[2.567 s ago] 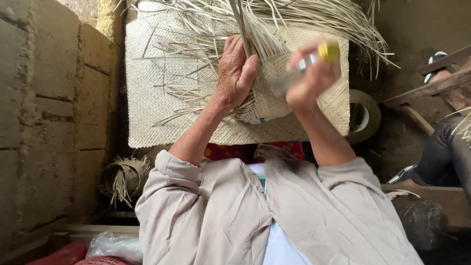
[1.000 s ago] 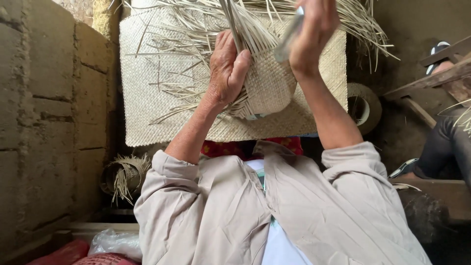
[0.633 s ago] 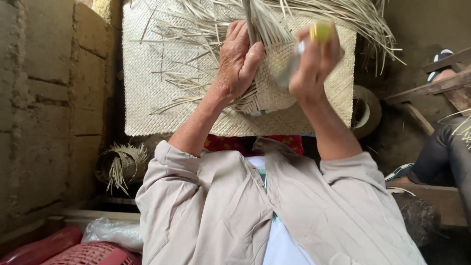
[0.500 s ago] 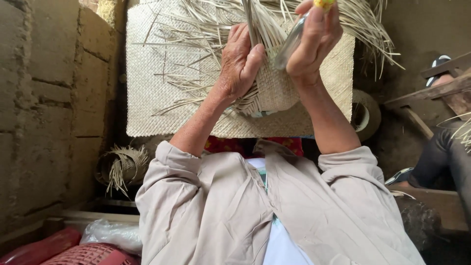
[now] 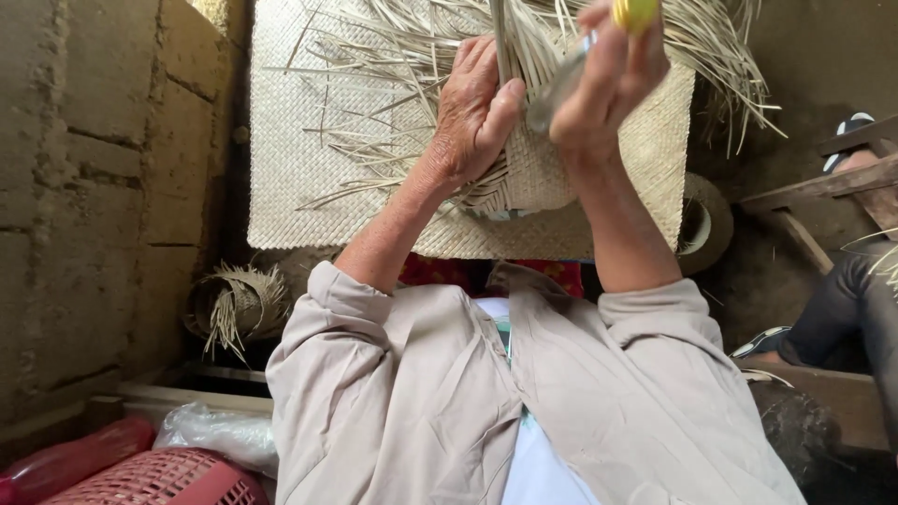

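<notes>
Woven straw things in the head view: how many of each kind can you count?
Flat woven mat: 1
Half-woven rounded piece with loose strands, gripped by the left hand: 1
Small unfinished woven basket by the wall: 1
Coiled woven strip: 1
Total: 4
The right hand holds a yellow-capped tool, not woven.

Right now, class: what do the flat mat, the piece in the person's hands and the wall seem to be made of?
Flat mat: woven dried plant strips, perhaps palm or reed; pale, matte, fine criss-cross weave. Rounded woven piece under the left hand: same strips, loose ends sticking out. Wall: rough earthen or cement blocks, joints visible.
</notes>
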